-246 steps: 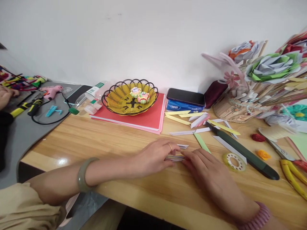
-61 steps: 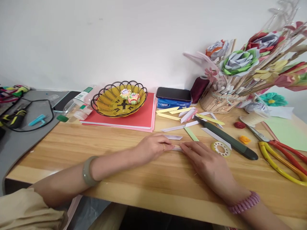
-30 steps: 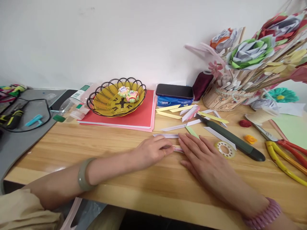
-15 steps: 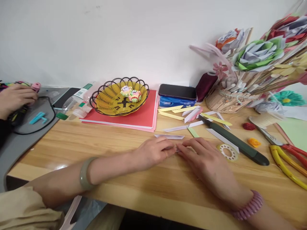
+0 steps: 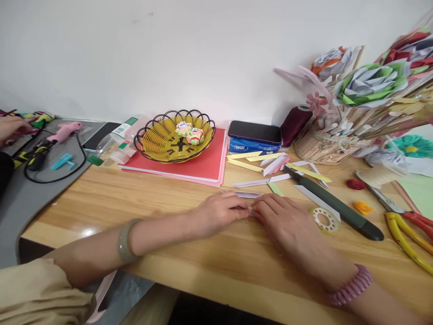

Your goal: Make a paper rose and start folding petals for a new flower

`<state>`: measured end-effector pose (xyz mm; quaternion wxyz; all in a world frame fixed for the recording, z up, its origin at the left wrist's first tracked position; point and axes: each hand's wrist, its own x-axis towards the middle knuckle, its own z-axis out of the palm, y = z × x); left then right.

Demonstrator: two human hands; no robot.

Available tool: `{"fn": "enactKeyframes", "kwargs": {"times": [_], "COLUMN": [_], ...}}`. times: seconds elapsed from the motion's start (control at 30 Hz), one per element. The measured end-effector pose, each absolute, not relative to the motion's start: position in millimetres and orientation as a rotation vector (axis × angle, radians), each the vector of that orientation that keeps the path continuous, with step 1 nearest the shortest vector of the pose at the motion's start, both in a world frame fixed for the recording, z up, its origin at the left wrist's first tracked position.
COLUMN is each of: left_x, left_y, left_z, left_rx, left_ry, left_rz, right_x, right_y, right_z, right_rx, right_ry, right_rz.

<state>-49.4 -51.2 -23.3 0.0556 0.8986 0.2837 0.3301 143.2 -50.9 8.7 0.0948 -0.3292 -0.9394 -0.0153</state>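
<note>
My fingertips meet over a small folded paper piece [image 5: 251, 211] lying flat on the wooden table [image 5: 142, 203]. My left hand [image 5: 221, 215] rests knuckles-up with its fingers curled and pressed together on the left end of it; my right hand [image 5: 282, 220] lies beside it, fingers bent down onto the right end. So little of the paper shows between them that I cannot say whether I am pinching it or only pressing it down.

Just beyond my knuckles lies a white paper strip [image 5: 244, 194], and next to it a green strip [image 5: 275, 188]. Right of my right hand sits a tape ring [image 5: 324, 219], touching the table, and past that a long dark green knife handle [image 5: 334, 207] lies slantwise. Further back are loose yellow and white strips [image 5: 270, 161], a phone [image 5: 254, 132] on a blue tissue pack, and a yellow basket [image 5: 174, 137] on red paper sheets [image 5: 206, 164]. Far left, another person's hand [image 5: 8, 127] is at the grey mat.
</note>
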Motion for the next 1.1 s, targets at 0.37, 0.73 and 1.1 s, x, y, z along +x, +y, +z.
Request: {"fn": "enactKeyframes", "kwargs": {"times": [0.37,0.73,1.1], "left_x": [-44,-26,-29], "left_y": [-63,-83,-88], "left_z": [11,31,27], "left_rx": [2.246,1.463,1.616], "left_ry": [0.975,0.894,0.854], "left_rz": [1.31,1.276,1.254], "right_x": [155,159,163], "right_y": [-64,-84,-90], "right_z": [25,32,31], "right_rx": [-0.847,-0.781,-0.809], "right_ry": [-2.505,-2.324,-2.353], "right_rz": [-0.293,-0.424,-0.346]}}
